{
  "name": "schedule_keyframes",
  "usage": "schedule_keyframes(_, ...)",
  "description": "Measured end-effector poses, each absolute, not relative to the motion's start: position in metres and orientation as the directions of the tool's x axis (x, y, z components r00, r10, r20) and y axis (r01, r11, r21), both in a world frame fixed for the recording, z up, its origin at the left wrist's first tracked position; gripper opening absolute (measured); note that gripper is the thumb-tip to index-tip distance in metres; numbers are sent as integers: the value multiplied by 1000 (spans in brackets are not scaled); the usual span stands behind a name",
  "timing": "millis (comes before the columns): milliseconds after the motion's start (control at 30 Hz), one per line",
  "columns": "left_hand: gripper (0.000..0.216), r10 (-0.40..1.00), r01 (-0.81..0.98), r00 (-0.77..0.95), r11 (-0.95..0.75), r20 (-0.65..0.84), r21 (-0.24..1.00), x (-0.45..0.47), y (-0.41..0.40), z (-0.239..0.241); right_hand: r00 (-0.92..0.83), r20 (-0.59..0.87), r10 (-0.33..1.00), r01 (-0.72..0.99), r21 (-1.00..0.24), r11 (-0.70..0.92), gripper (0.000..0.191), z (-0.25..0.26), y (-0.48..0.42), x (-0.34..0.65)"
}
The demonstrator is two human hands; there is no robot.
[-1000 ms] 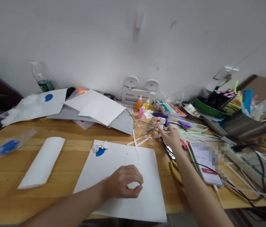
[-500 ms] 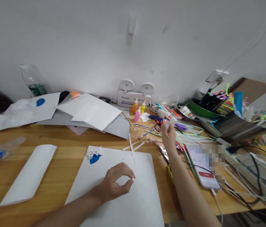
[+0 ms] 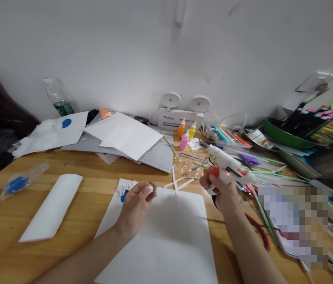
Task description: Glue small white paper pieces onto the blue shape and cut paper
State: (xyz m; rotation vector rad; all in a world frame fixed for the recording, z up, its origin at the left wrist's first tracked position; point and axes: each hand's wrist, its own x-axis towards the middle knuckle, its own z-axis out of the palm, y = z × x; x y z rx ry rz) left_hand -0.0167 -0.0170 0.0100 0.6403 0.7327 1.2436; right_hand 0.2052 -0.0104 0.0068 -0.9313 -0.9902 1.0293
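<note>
My right hand [image 3: 225, 191] is wrapped round the handle of a white hot glue gun [image 3: 225, 163] with an orange-red trigger and a small red light. The gun is lifted above the table, its nozzle towards the upper left. My left hand [image 3: 135, 207] is closed in a pinch on a small white piece [image 3: 151, 189], too small to name, above a large white sheet [image 3: 181, 232]. At that sheet's far left corner are a blue patch [image 3: 123, 196] and crumpled white bits [image 3: 127, 184], partly hidden by my left hand. Narrow white paper strips [image 3: 174, 181] cross at its far edge.
A folded white paper [image 3: 52, 209] and a bag of blue material [image 3: 18, 183] lie left. White sheets [image 3: 132, 136] are stacked behind. Small paint bottles [image 3: 184, 140] stand before a white router [image 3: 170, 119]. A phone, cables and a green bowl [image 3: 287, 134] of pens crowd the right.
My right hand has lifted the glue gun from the clutter and brought it nearer. My left hand has moved up and left over the sheet, its fingers drawn closer together. The view has shifted right-to-left slightly.
</note>
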Motion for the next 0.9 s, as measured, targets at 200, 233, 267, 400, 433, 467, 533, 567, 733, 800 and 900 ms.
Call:
schedule_keyframes(200,8,971,-579,93,233,-221,781,-21,-13,5,79,115,990,-25,-993,117,22,1,-29,189)
schedule_keyframes(233,8,972,-578,85,229,-221,783,-22,-13,4,66,96,993,3,-995,96,24,-2,-32,187)
schedule_keyframes(267,7,972,-579,77,226,-223,783,-22,-12,3,47,69,997,30,-997,67,25,-4,-35,185)
schedule_keyframes(400,7,967,-581,67,239,-246,778,-21,-13,4,-24,-24,999,115,-993,-21,24,-13,-42,180)
schedule_keyframes(433,7,967,-576,71,241,-246,781,-20,-13,4,-35,-37,999,122,-992,-32,23,-15,-43,179)
schedule_keyframes(467,7,968,-572,76,240,-241,785,-20,-14,4,-43,-42,998,123,-992,-37,22,-16,-43,178)
schedule_keyframes(533,7,969,-566,87,240,-232,789,-21,-14,4,-66,-54,996,133,-990,-45,21,-17,-44,175)
schedule_keyframes(567,8,968,-564,97,243,-230,789,-21,-15,4,-72,-60,996,145,-988,-49,21,-17,-45,174)
schedule_keyframes(733,8,972,-563,122,236,-202,792,-23,-15,0,-77,-115,990,199,-975,-98,23,-18,-45,170)
schedule_keyframes(800,8,973,-555,122,231,-196,799,-23,-16,0,-91,-124,988,181,-978,-106,24,-18,-45,169)
schedule_keyframes(900,9,971,-541,132,238,-198,806,-23,-16,1,-109,-138,984,140,-983,-122,24,-18,-45,169)
